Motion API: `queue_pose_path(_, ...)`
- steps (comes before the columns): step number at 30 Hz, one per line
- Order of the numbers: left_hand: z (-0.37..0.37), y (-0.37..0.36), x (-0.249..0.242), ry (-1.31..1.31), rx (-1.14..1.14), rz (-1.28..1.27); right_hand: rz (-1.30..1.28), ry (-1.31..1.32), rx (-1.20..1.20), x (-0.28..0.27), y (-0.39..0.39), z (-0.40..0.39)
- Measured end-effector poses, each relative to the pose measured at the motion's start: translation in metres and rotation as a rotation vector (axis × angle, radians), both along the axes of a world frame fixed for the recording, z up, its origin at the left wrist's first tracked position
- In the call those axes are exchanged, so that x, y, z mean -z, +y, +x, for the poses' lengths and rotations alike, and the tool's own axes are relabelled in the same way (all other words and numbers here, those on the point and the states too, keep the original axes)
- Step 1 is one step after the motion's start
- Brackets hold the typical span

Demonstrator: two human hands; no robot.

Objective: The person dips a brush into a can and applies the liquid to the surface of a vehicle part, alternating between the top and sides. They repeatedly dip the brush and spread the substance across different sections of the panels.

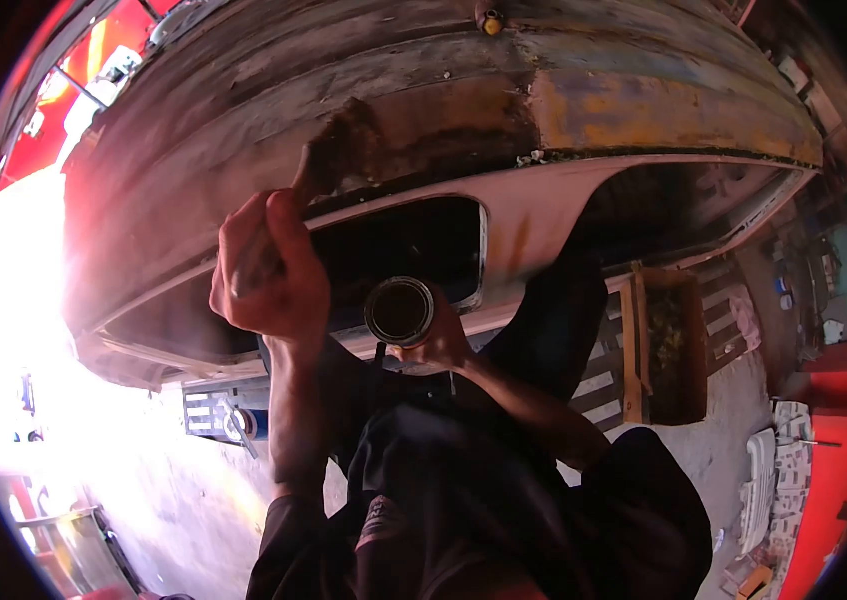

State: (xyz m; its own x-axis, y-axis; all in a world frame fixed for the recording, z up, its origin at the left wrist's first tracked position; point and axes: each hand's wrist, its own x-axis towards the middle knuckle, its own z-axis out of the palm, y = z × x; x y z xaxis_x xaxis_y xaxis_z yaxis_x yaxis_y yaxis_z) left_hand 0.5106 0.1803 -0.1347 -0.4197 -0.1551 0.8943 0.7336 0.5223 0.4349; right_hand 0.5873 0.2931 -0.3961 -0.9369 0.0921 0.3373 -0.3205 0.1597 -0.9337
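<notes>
1. Left hand (274, 268): closed round a brush (318, 168) by the window edge. Right hand (443, 338): gripping an open can (400, 311).
2. Dark patch (454, 135) looks coated; yellowish stretch (644, 112) looks undone, I reckon.

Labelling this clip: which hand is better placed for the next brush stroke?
Likely the left hand, holding the brush at the stained panel; the right hand holds the open can lower down.

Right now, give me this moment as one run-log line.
left grip: closed on brush | right grip: around can, top open | brush: raised at bodywork | can: nearer person than brush
</notes>
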Motion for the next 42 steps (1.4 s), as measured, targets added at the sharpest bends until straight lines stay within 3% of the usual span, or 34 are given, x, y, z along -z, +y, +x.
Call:
queue_pose_path(4, 0.011, 0.026, -0.009, 0.167, -0.045, -0.269, -0.078, 0.015, -0.045, 0.000, -0.003, -0.001)
queue_pose_path(6, 0.015, 0.054, -0.016, 0.158, 0.156, -0.298, -0.050, -0.073, -0.117, 0.013, 0.001, -0.002)
queue_pose_path(8, 0.006, 0.081, -0.017, 0.286, 0.242, -0.356, -0.205, -0.214, -0.175, 0.061, -0.006, -0.010)
queue_pose_path(9, 0.003, 0.096, -0.018, 0.278, 0.282, -0.327, -0.372, -0.313, -0.197, 0.111, -0.013, -0.017)
queue_pose_path(12, -0.003, 0.088, -0.020, 0.239, 0.301, -0.218, -0.385, -0.343, -0.219, 0.118, -0.011, -0.018)
queue_pose_path(14, -0.005, 0.066, -0.019, 0.200, 0.281, -0.139, -0.114, -0.117, -0.103, 0.045, -0.006, -0.010)
queue_pose_path(15, -0.004, 0.043, -0.013, 0.128, 0.171, -0.124, -0.025, -0.011, -0.036, 0.006, -0.006, -0.007)
queue_pose_path(17, -0.002, -0.002, 0.001, -0.068, -0.047, 0.074, -0.016, 0.006, -0.052, 0.002, -0.007, -0.005)
queue_pose_path(18, -0.011, -0.033, 0.014, 0.041, -0.092, 0.071, -0.030, 0.021, -0.054, 0.000, -0.008, -0.005)
queue_pose_path(19, -0.003, -0.052, 0.010, -0.057, -0.173, 0.139, -0.017, 0.019, -0.052, 0.000, -0.008, -0.006)
queue_pose_path(23, 0.007, -0.105, 0.009, 0.047, -0.399, 0.017, -0.043, -0.022, -0.079, 0.006, -0.011, -0.010)
queue_pose_path(26, 0.002, -0.095, 0.006, 0.178, -0.451, -0.320, -0.050, -0.024, -0.089, 0.011, -0.014, -0.011)
queue_pose_path(29, 0.005, -0.048, 0.017, 0.144, -0.153, -0.487, -0.078, -0.036, -0.087, 0.001, -0.017, -0.010)
queue_pose_path(31, 0.005, -0.008, 0.012, 0.311, 0.011, -0.510, -0.169, -0.141, -0.161, 0.005, -0.018, -0.008)
queue_pose_path(32, 0.006, 0.012, 0.021, 0.295, 0.007, -0.476, -0.241, -0.237, -0.237, 0.020, -0.018, -0.007)
queue_pose_path(35, 0.010, 0.024, -0.001, 0.162, 0.294, -0.275, -0.447, -0.408, -0.309, 0.092, -0.013, -0.014)
queue_pose_path(36, 0.007, 0.013, -0.006, 0.104, 0.340, -0.179, -0.261, -0.265, -0.229, 0.058, -0.013, -0.010)
queue_pose_path(37, 0.001, -0.001, -0.005, 0.104, 0.272, -0.085, -0.073, -0.133, -0.120, 0.018, -0.014, -0.006)
queue_pose_path(38, -0.004, -0.020, -0.007, 0.110, 0.101, -0.030, -0.063, -0.062, -0.084, -0.001, -0.017, -0.005)
queue_pose_path(39, 0.002, -0.041, -0.006, -0.182, -0.042, 0.099, -0.033, -0.054, -0.085, 0.001, -0.015, -0.004)
queue_pose_path(40, 0.003, -0.062, -0.008, -0.252, -0.121, 0.237, -0.004, -0.045, -0.087, 0.004, -0.013, -0.004)
queue_pose_path(42, -0.001, -0.111, -0.009, -0.237, -0.349, 0.169, -0.006, -0.021, -0.103, 0.004, -0.010, -0.005)
